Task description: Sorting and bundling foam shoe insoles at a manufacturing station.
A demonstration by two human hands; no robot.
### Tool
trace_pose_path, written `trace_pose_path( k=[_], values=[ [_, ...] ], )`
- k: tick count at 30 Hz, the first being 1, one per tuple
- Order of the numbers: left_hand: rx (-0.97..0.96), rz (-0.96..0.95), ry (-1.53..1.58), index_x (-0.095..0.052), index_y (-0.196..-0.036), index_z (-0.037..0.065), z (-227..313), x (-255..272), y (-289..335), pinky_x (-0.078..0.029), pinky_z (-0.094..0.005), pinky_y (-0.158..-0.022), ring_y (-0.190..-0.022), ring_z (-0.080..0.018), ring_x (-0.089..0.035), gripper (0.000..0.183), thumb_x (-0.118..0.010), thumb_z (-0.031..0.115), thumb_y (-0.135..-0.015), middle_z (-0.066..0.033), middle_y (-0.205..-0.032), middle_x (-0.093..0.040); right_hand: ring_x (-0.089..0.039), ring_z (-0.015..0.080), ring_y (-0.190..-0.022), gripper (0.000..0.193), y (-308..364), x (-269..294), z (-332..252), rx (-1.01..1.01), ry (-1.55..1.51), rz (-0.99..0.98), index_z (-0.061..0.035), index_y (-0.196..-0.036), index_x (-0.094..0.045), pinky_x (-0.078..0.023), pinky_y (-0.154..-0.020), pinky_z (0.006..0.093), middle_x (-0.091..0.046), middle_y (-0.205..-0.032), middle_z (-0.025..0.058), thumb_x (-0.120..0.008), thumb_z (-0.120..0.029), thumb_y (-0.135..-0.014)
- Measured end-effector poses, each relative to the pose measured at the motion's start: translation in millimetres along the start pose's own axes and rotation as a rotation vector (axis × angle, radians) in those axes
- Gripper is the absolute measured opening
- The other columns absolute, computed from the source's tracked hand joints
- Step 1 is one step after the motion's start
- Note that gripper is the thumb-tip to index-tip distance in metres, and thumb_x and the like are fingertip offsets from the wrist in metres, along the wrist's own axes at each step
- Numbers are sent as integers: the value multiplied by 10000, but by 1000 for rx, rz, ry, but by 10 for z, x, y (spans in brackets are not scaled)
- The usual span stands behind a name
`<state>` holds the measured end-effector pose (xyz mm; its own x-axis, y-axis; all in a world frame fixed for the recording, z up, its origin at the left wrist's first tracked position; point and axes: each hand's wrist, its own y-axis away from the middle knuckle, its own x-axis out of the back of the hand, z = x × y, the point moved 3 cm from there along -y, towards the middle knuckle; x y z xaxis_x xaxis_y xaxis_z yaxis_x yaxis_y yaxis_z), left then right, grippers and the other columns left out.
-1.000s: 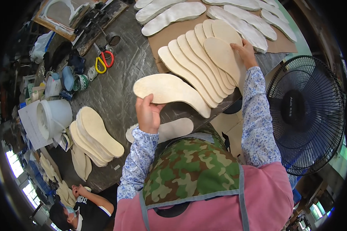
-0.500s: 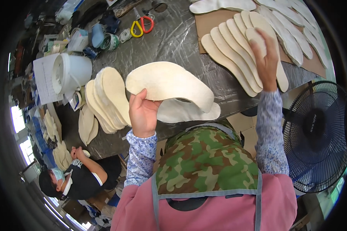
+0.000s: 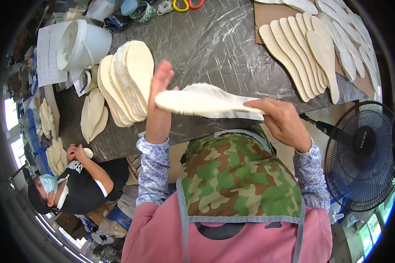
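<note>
A cream insole is stretched level in front of me, seen almost edge-on. My right hand pinches its narrow end between thumb and fingers. Against its broad end rests the palm of my left hand, whose fingers are straight and not closed round it. Just behind and under this insole, a white fuzzy insole lies on the table near its front edge, partly hidden. To the left of my left hand is a row of overlapping cream insoles. A fanned row of cream insoles lies at the far right.
The dark plastic-covered table also bears a white bucket and scissors. White insoles lie on brown cardboard at the far right. A black fan stands at right. Another person sits at left.
My right hand has left the fanned row and now grips the insole's narrow end. My left hand's fingers have straightened from their grip, and the insole has turned edge-on. The view has shifted.
</note>
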<state>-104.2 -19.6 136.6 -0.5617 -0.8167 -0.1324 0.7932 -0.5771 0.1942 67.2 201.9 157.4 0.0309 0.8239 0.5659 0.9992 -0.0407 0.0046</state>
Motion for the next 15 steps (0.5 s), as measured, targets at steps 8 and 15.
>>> trace_pose_path(
  k=[8,15],
  values=[
    [132,-4,-45,-573,-1114,3,-724,360,457,-435,-233,-860,-958,-72,-520,198,-535,106,-949,-26,-1103,-562,-643,351,-772,380,281,-399,107,-369,-132,-33,3,-1098,-611,-502,-711,396,-658,-913,181,-559,-6,-722],
    [356,-22,-102,-416,-1325,32,-891,429,529,-451,-259,-856,-1004,-122,-540,434,-525,63,-906,-47,-1155,-557,-600,113,-878,341,571,-567,512,-777,-551,114,27,-1082,-624,-483,-797,261,-654,-946,55,-654,-92,-764]
  ],
)
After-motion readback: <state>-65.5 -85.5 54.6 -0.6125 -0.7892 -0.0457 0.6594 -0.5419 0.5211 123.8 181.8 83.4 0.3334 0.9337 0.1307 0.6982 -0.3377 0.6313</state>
